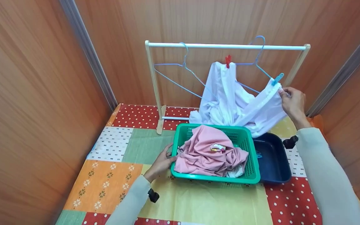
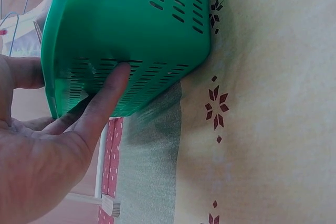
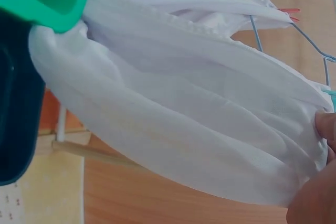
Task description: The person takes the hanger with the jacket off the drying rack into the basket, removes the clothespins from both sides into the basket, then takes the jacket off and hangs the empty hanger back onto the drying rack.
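With the fingers and thumb of my right hand [image 1: 293, 102], I pinch the upper right edge of a white garment [image 1: 228, 93], just below a blue clothespin [image 1: 277, 79]. This garment hangs from a blue hanger [image 1: 262, 70], and a red clothespin [image 1: 228, 61] clips its other top corner. Its lower folds fall behind a green basket [image 1: 216, 178]. My left hand [image 1: 161, 163] grips the basket's left rim; in the left wrist view a finger [image 2: 102, 103] lies along the slotted outer wall. Inside the basket lies a crumpled pink cloth [image 1: 211, 153] with a small printed figure, over some white fabric [image 1: 236, 171].
A wooden rack with a white bar [image 1: 217, 46] stands at the back, a second blue hanger [image 1: 175, 82] bare on its left. Right of the basket sits a dark blue tub [image 1: 275, 159] with blue clothespins [image 1: 258, 154]. A patchwork-print cloth [image 1: 105, 181] covers the table; wooden panels [image 1: 36, 93] enclose it.
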Demonstrator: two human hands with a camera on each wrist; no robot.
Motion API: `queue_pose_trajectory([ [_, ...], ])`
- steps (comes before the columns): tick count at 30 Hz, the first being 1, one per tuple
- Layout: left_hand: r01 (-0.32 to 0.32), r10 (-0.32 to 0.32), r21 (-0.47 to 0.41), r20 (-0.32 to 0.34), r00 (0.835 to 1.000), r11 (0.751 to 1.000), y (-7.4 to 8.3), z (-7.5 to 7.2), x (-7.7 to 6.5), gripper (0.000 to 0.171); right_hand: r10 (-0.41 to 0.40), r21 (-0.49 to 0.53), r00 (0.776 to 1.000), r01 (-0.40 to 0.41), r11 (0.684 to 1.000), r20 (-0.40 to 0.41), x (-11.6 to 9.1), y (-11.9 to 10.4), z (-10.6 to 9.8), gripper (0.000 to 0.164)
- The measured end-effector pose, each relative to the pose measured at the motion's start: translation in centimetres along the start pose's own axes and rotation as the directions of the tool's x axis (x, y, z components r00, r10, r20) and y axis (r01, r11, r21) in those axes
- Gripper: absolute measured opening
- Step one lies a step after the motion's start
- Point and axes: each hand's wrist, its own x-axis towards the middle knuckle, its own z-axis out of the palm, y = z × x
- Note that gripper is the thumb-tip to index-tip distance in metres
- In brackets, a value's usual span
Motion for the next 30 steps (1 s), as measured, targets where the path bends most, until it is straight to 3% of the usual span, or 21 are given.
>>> queue_pose_trajectory([
  [10, -0.005, 0.005, -0.005, 0.013, 1.000, 1.000, 0.2, 0.2, -0.1, 0.067, -0.025, 0.032, 0.999, 0.027, 0.999, -0.044, -1.3, -0.1, -0.1, 0.042],
  [26, 0.015, -0.014, -0.040, 0.011, 1.000, 0.999, 0.3, 0.2, 0.2, 0.067, -0.012, 0.035, 0.999, 0.014, 0.999, -0.046, -4.3, 2.9, 2.6, 0.038],
  [30, 0.016, -0.016, -0.015, 0.000, 1.000, 1.000, 0.1, 0.2, 0.1, 0.066, -0.021, 0.033, 1.000, 0.021, 0.999, -0.007, -5.1, 3.4, 3.6, 0.040],
])
